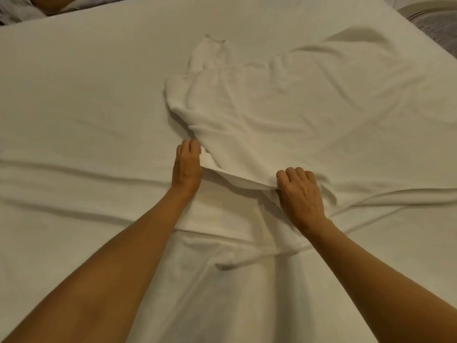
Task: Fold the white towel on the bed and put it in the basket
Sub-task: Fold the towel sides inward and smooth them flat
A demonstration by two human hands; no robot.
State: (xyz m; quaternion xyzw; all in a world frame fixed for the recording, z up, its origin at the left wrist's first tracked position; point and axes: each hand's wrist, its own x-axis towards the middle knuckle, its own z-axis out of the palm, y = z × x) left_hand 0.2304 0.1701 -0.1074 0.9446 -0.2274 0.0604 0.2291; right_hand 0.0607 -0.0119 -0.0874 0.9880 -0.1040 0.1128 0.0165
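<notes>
Spanning the view: bed [74, 100]; rumpled sheet
Towel: white towel [247, 115] lies mid-bed, soft, limp, light; best held at corners
Left hand [187, 164]: fingers curled on near edge
Right hand [300, 191]: fingers curled, gripping same edge

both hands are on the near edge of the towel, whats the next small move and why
Probably lift that near edge and carry it toward the far end. Both the left hand and right hand grip it, while the white towel lies rumpled and unfolded on the bed.
</notes>
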